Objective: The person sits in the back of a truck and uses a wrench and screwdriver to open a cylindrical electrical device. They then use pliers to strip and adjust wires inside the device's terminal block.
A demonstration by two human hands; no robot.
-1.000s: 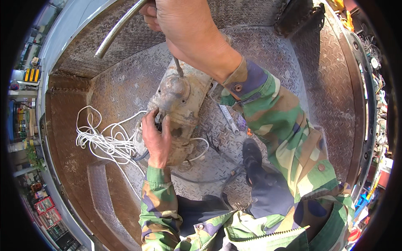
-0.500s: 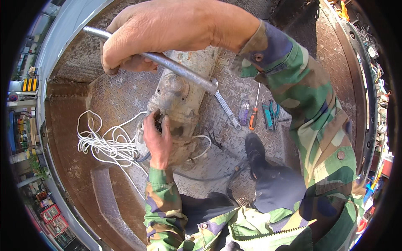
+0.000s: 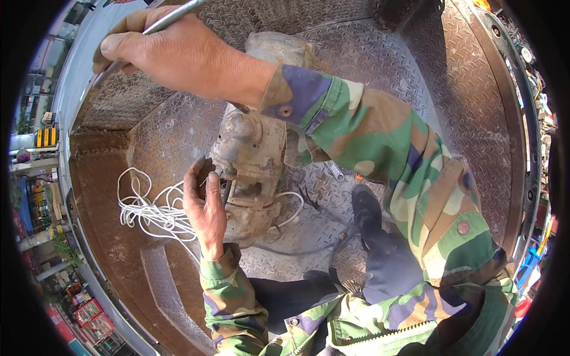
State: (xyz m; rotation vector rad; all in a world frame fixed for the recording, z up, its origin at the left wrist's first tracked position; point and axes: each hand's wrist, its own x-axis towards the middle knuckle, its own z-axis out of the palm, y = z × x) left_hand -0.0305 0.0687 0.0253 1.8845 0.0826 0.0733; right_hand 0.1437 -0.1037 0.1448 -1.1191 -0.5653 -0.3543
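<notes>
High at the upper left, my right hand [image 3: 178, 56] is closed around a grey metal bar [image 3: 173, 16], whose upper end meets the picture's edge. Below it lies a dirty, rust-stained cast metal housing [image 3: 252, 154], partly covered by my right forearm. My left hand [image 3: 206, 213] is beside the housing's left side, its thumb apart from the darkened fingers; no held thing shows. Just right of the thumb, a slim dark piece [image 3: 227, 191] stands at an opening in the housing.
A tangle of white rope [image 3: 151, 213] lies left of the housing. Rusty tread-plate walls [image 3: 98, 178] surround the floor. A wrench end [image 3: 335, 171] shows beneath my right sleeve, near my shoe [image 3: 365, 204]. A dark cable [image 3: 291, 252] crosses the floor before my knees.
My right hand has swung up and left with the bar, which now slants the other way. My left hand has drawn slightly left from the housing's opening, and its fingers have spread.
</notes>
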